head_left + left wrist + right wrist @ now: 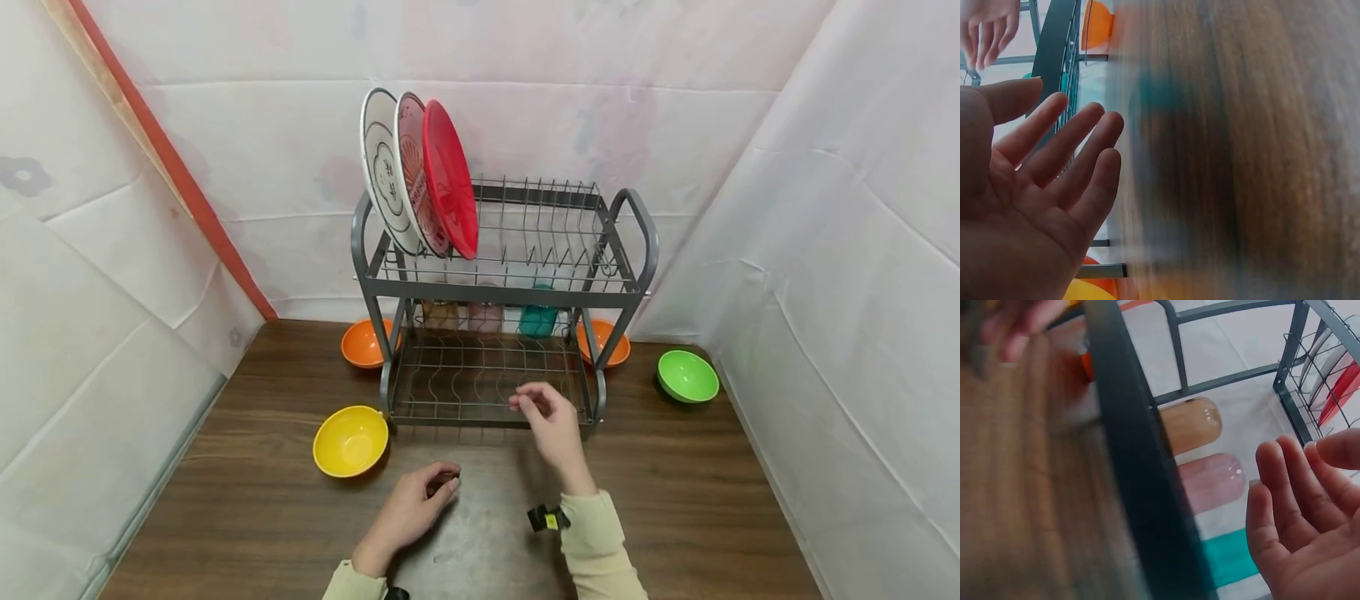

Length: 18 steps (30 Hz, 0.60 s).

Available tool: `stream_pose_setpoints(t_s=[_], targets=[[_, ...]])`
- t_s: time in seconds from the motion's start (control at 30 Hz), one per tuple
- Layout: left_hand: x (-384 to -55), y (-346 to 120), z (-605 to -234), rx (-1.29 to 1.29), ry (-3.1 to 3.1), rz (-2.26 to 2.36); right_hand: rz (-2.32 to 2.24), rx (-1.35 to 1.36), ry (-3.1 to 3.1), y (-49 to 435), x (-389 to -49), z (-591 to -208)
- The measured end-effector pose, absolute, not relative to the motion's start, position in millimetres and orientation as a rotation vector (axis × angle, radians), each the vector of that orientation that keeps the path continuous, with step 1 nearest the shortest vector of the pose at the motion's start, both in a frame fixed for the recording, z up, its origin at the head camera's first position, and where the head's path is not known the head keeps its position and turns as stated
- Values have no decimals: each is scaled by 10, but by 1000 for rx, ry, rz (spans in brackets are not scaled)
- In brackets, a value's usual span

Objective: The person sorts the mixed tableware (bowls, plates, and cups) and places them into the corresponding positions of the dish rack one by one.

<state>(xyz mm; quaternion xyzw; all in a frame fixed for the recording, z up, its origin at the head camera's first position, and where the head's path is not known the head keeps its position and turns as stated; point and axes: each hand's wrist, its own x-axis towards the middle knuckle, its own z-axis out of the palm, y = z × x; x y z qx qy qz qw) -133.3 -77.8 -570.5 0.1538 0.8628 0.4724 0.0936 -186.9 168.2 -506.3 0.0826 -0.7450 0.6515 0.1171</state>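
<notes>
Right hand (553,427) loosely curved, empty, at dish rack (495,293) lower front, left hand (411,505) relaxed, empty, near yellow bowl (350,442)

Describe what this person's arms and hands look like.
The left hand and right hand are ungloved. The sleeves are pale cream. A black device with a yellow patch sits beside the right one; another black piece, partly visible, shows by the left.

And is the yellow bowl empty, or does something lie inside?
The yellow bowl is empty: the head view shows its bare inside.
</notes>
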Motion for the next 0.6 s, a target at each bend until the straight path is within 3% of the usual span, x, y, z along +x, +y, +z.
stream_pose_setpoints(t_s=[0.3, 0.6], targets=[[-1325, -767, -5716, 391, 2611, 1511, 1970, 301, -2273, 1809, -1336, -4986], [-1316, -764, -5745, 339, 2484, 1735, 1972, 218, -2377, 1981, -1170, -5481]])
